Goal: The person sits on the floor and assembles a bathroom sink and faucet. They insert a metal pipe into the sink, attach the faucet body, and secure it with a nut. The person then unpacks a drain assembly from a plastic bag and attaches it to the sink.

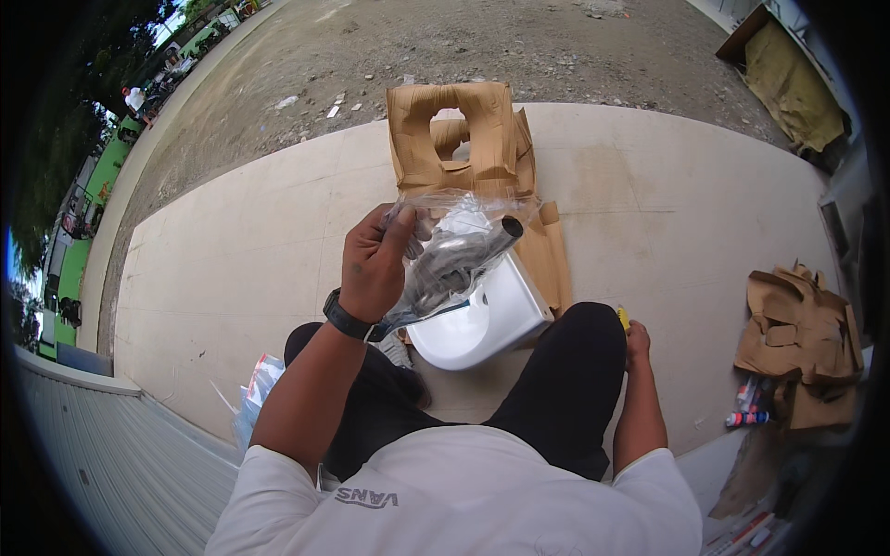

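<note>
Pinched in the raised fingers of my left hand (374,264) is a see-through plastic bag (451,259). Inside it lie a shiny grey metal pipe (505,233) and other parts that I cannot make out. Just beyond and below the bag, between my legs, rests a glossy white basin (464,335), partly covered by the bag. Down beside my right knee, my right hand (638,343) is closed around a small yellow tool (624,318); most of that tool is hidden by the fingers and the leg.
Ahead on the pale concrete slab (232,250) stands cut brown cardboard (408,130) with a round hole. More torn cardboard (797,324) lies far right, by a small tube (746,419). Plastic wrapping (260,389) sits left of my leg. Gravel ground (306,56) lies past the slab.
</note>
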A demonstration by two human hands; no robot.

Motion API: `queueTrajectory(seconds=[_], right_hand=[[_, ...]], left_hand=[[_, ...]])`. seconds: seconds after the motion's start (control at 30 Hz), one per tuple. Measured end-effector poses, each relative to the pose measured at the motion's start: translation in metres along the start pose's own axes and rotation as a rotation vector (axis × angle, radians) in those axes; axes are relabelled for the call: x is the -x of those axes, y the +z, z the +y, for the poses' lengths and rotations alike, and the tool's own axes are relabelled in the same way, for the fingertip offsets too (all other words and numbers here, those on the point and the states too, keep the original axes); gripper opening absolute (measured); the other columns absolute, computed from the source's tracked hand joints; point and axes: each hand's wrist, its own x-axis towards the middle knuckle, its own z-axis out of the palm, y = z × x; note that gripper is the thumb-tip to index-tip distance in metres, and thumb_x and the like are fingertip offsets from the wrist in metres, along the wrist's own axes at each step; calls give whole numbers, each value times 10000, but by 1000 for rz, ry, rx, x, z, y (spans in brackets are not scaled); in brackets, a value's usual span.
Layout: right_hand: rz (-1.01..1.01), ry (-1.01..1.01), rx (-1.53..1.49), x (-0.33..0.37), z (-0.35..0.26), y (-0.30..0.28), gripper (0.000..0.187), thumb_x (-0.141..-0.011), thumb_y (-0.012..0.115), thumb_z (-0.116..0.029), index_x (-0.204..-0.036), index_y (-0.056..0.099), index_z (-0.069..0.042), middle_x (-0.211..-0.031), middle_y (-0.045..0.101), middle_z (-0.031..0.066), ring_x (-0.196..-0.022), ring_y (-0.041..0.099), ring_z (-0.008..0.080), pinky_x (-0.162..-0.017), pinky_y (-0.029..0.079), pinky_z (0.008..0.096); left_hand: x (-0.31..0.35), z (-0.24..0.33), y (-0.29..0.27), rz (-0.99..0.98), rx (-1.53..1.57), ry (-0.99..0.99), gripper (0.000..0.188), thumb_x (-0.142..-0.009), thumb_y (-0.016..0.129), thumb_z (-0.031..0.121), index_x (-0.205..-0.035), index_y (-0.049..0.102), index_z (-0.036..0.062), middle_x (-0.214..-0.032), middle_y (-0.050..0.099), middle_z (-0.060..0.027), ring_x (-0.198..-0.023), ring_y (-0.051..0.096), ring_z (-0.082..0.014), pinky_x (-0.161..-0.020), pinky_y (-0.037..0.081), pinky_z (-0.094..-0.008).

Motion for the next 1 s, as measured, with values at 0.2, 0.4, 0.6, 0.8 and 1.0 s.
queueTrajectory(seconds=[0.2,0.4,0.6,0.8,1.0], right_hand=[[-326,-500,-41,145,-223,-2,602,-918,743,-151,-1426,473,27,-794,524,-11,-598,511,73,-534,416,227],[-634,-702,-70,252,-310,92,458,-907,689,-73,-1334,547,11,-854,558,12,-762,586,115,-726,518,286],[-696,-972,304,301,-311,188,273,-926,747,-108,-1141,597,-30,-896,609,7,-819,574,84,-817,512,281],[-741,-886,127,288,-298,228,208,-921,782,-80,-1038,612,-54,-871,616,-32,-818,546,58,-779,485,257],[-872,-714,-374,292,-303,225,199,-940,689,17,-1106,603,-52,-933,687,59,-983,759,239,-898,621,398]], left_hand=[[-5,-4,-33,71,155,-10,233,-1051,668,262,-1004,726,42,-814,672,50,-694,533,-23,-642,424,-215],[0,-15,-56,59,262,-17,207,-1034,699,246,-1016,715,41,-795,611,79,-672,456,-6,-596,375,-205],[6,-28,-64,19,296,-96,204,-1034,699,256,-1052,717,54,-765,589,89,-650,442,-4,-579,363,-208],[2,-42,-78,-8,207,-50,276,-1060,652,317,-1046,725,51,-788,651,58,-680,512,-13,-611,414,-205],[-1,-47,-86,-89,100,-48,318,-1075,619,337,-1037,730,41,-811,703,10,-708,560,-41,-668,469,-239]])
